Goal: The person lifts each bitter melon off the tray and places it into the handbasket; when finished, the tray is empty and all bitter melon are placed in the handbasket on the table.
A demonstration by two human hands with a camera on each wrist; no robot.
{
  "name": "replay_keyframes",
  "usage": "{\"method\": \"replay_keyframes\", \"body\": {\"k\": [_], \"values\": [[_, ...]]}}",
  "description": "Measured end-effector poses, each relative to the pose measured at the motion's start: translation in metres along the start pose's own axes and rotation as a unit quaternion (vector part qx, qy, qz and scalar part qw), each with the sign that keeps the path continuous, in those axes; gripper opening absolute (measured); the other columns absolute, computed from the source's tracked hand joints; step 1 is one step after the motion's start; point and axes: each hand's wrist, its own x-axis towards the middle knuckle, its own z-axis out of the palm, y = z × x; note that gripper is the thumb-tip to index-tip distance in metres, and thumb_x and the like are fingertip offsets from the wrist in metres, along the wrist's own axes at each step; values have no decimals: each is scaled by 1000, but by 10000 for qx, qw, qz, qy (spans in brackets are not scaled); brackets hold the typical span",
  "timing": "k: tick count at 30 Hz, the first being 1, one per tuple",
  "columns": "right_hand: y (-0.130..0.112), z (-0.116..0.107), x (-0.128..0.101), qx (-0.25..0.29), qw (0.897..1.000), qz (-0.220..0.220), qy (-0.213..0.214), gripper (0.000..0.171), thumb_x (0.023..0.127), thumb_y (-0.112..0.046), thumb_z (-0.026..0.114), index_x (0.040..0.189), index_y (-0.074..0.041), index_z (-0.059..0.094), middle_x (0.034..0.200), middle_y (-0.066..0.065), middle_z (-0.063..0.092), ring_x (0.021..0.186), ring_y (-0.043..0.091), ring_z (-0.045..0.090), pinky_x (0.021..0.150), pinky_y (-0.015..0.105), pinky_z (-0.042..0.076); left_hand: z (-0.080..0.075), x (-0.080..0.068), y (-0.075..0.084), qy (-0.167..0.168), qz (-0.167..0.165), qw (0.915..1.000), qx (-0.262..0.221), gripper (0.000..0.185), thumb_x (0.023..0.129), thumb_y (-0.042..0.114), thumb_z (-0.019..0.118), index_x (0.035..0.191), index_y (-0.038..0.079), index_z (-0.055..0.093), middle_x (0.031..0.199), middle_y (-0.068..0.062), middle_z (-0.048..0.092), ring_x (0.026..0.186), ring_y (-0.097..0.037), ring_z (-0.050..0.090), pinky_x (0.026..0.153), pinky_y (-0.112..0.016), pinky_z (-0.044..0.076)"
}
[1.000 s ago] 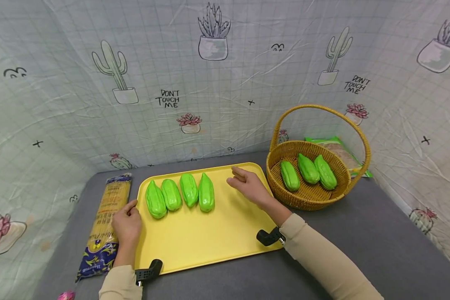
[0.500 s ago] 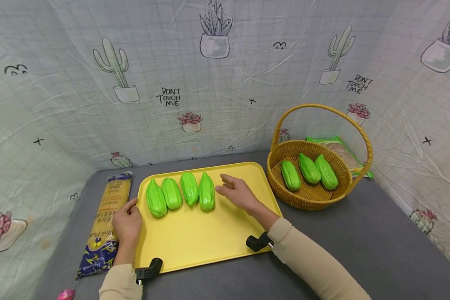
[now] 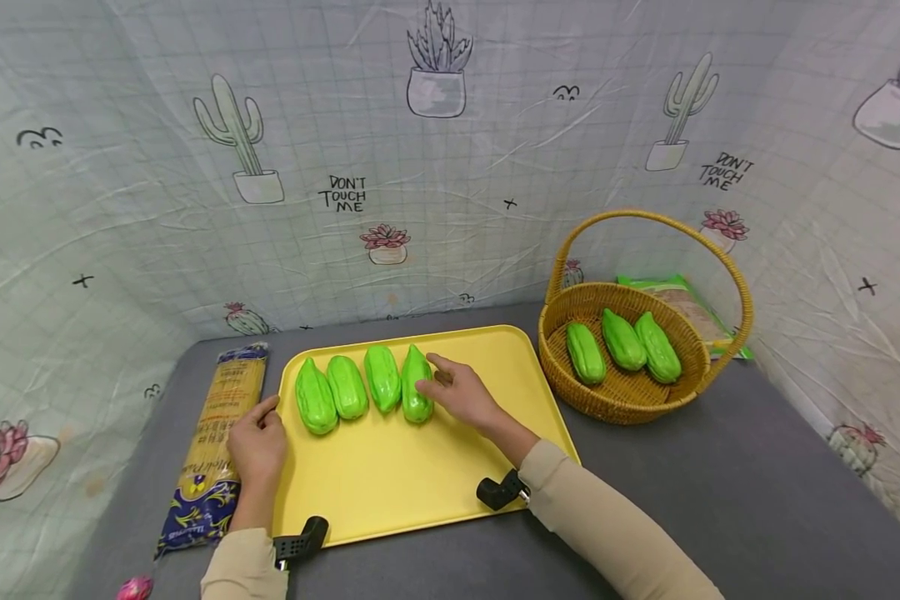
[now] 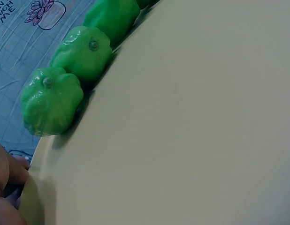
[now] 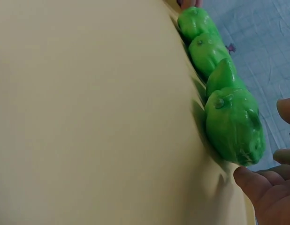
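Note:
Several glossy green, ridged, gourd-like pieces (image 3: 317,398) lie in a row along the far side of a yellow tray (image 3: 390,475). My right hand (image 3: 461,398) is beside the rightmost green piece (image 3: 415,396), its thumb overlapping that piece in the head view. The right wrist view has its fingers (image 5: 257,185) spread apart near one end of the piece; contact is unclear. At the tray's left rim, my left hand (image 3: 258,442) rests with its fingers loosely bent and its fingertips against the edge.
Right of the tray stands a wicker basket (image 3: 607,408) with a tall handle, holding 3 similar green pieces. A green-edged packet (image 3: 682,300) lies behind it. A long packet of pasta (image 3: 221,425) lies left of the tray. Patterned cloth (image 3: 450,208) hangs behind the grey table.
My right hand has moved left across the tray, from near the basket to the rightmost green piece. The left hand has stayed at the tray's rim.

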Motion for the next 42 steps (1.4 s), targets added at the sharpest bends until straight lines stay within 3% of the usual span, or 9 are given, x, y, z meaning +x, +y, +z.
{"method": "replay_keyframes", "body": {"k": [6,15,24,42], "values": [[2,6,3,10,9998,107,162,66,101,-27,64,158,-9,38,162,18,39,150,39,38,120,53,38,0,-1,1,-11,-16,10000,-68,36,104,6,45,133,-2,66,136,-28,62,122,-45,61,93,-51,52],[3,12,7,175,9998,-23,103,67,100,-21,65,158,-5,36,159,20,44,147,35,43,118,48,42,1,1,0,-36,-16,10000,-24,36,105,7,45,134,-1,66,136,-29,62,119,-46,62,92,-52,52],[6,17,10,-77,9999,-83,115,69,99,-23,67,159,-8,36,156,18,49,142,33,51,114,48,46,1,0,1,-17,-28,10000,-25,36,105,7,45,133,-2,66,135,-29,63,121,-46,61,93,-52,52],[8,17,7,-29,9999,-104,45,67,101,-19,64,160,-6,33,162,18,39,149,33,42,118,47,42,1,0,2,-18,-12,10000,-63,37,105,6,44,135,-3,64,137,-29,61,124,-45,60,96,-52,52]]}}
